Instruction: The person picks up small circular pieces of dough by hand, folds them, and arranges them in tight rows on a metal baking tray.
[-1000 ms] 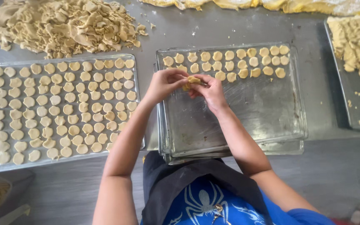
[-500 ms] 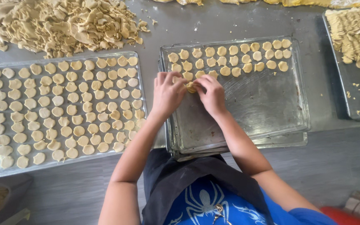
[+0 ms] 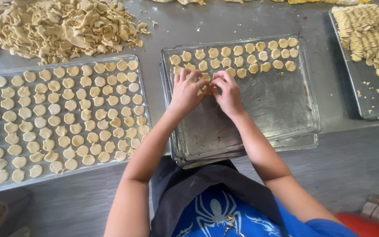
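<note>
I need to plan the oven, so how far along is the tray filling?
Done: the left tray is covered with dough rounds. In hand: the left hand and right hand pinch a dough piece over the middle tray, which holds about two rows. Left: most of that tray is bare, and the dough pile remains.

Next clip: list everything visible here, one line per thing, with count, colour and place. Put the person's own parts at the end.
Middle tray stack: several stacked, grey metal, centre.
Dough rounds on the middle tray: about two dozen, tan, along its far edge in three rows.
Left tray: one, grey metal, left.
Dough rounds on the left tray: too many to count, tan, filling it in rows.
Dough scrap heap: one, tan, top left on the table.
Right tray: one, grey metal, right edge.
Ridged dough pieces: a pile, yellowish, on the right tray.
Table: one, grey.
Left hand: one, fingers on a dough piece, at the middle tray.
Right hand: one, touching the same piece.
</note>
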